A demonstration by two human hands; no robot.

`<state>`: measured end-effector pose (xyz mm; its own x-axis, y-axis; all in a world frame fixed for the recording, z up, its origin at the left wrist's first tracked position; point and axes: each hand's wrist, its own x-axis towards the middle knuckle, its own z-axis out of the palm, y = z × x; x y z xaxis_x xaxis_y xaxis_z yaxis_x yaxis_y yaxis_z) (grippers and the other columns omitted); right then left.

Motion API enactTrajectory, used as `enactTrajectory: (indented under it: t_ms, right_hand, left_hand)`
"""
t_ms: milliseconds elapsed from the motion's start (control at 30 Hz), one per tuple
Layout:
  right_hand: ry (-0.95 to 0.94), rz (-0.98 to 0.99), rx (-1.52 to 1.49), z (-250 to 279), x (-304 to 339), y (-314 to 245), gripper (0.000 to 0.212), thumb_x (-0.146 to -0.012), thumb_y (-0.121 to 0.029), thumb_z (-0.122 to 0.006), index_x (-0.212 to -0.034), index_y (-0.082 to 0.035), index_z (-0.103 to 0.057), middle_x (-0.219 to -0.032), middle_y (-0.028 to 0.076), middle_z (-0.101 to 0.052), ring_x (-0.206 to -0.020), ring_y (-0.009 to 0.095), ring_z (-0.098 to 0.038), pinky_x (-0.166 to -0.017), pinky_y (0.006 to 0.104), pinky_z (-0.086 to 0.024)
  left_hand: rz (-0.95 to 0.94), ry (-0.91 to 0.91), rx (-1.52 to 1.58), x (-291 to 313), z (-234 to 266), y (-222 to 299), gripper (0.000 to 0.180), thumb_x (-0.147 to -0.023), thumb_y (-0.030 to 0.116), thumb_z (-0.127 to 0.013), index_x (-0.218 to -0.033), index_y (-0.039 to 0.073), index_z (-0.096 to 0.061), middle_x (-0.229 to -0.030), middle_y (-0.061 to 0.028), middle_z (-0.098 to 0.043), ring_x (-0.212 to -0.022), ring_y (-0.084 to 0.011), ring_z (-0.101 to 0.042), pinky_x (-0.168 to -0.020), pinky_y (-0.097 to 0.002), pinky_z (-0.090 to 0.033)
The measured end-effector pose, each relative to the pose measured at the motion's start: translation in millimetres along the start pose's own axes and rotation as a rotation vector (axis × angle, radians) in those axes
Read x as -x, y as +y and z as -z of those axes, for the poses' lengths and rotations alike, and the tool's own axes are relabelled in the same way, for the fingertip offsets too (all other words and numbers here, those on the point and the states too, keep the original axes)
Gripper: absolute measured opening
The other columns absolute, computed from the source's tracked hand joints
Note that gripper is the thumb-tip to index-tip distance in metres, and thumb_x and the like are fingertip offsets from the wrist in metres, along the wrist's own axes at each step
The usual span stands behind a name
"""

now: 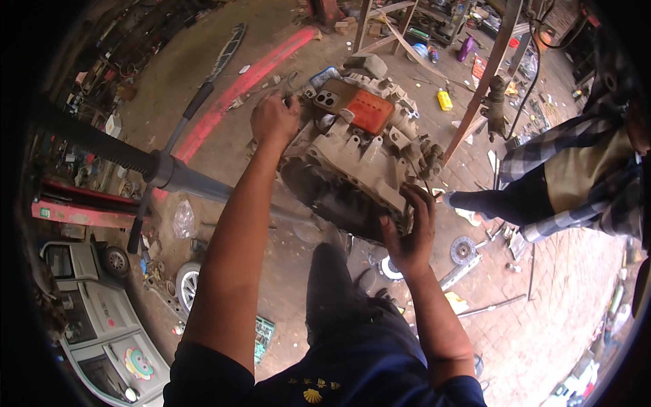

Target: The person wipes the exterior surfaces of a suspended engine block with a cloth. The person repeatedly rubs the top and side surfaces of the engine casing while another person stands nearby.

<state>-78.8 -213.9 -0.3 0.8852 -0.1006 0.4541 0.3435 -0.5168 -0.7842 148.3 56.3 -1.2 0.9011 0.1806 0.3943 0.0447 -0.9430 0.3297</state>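
Note:
A dirty grey metal gearbox (352, 156) with a dark, round near end is in front of me. On top of it lies a phone in an orange-brown case (369, 112), its camera lenses up. My left hand (277, 122) is closed at the gearbox's far left side, its fingers curled; what they hold, if anything, is hidden. My right hand (411, 234) grips the gearbox's near right edge, thumb at the front and fingers over the rim.
A long grey pole with a crossbar (183, 173) runs in from the left. Beyond it a red beam (244, 85) lies on the floor. To the right stands a person in a checked shirt (583, 163). A clutch disc (464, 249) and scattered parts lie right; a van (102, 312) stands left.

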Motion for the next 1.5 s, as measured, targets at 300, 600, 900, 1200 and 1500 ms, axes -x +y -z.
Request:
enactTrajectory:
  t_ms: [300,600,900,1200,1500]
  right_hand:
    - [-0.051,-0.032,-0.139,7,0,6,0.042,-0.082,-0.006,-0.076,-0.121,-0.002,-0.062,-0.127,0.017,-0.060,-0.119,0.037,-0.057,-0.102,0.0425,-0.046]
    - [-0.064,0.020,-0.163,11,-6,16,0.036,-0.081,-0.006,-0.076,-0.114,0.002,-0.066,-0.122,0.018,-0.063,-0.116,0.036,-0.058,-0.100,0.0413,-0.046]
    - [-0.114,-0.012,-0.255,17,-9,24,0.031,-0.088,-0.011,-0.070,-0.116,0.003,-0.067,-0.121,0.020,-0.064,-0.117,0.035,-0.059,-0.102,0.0424,-0.044]
    - [-0.120,-0.020,-0.217,24,-9,14,0.031,-0.101,-0.018,-0.055,-0.119,0.005,-0.066,-0.124,0.022,-0.064,-0.117,0.037,-0.060,-0.104,0.0433,-0.044]
    - [-0.444,0.003,-0.193,34,70,-19,0.040,-0.086,-0.014,-0.074,-0.120,0.004,-0.062,-0.113,0.022,-0.067,-0.101,0.037,-0.066,-0.085,0.0424,-0.053]
  left_hand:
    - [0.025,-0.028,0.013,1,0,2,0.034,-0.091,0.035,-0.060,-0.102,0.006,-0.074,-0.107,-0.0191,-0.071,-0.101,-0.0391,-0.067,-0.089,-0.0492,-0.054]
    - [-0.019,0.008,0.040,0,-2,-1,0.034,-0.091,0.033,-0.062,-0.101,0.003,-0.073,-0.107,-0.0209,-0.070,-0.102,-0.0396,-0.067,-0.090,-0.0488,-0.053]
    - [-0.041,0.031,0.032,0,-3,0,0.034,-0.092,0.034,-0.063,-0.102,0.003,-0.073,-0.105,-0.0196,-0.071,-0.103,-0.0384,-0.066,-0.090,-0.0483,-0.053]
    - [-0.058,0.049,0.046,4,-1,0,0.032,-0.092,0.033,-0.063,-0.101,0.004,-0.073,-0.105,-0.0177,-0.071,-0.103,-0.0377,-0.066,-0.091,-0.0476,-0.053]
    - [-0.061,0.046,0.081,4,0,2,0.028,-0.091,0.031,-0.064,-0.099,0.005,-0.073,-0.104,-0.0176,-0.071,-0.102,-0.0380,-0.066,-0.090,-0.0482,-0.053]
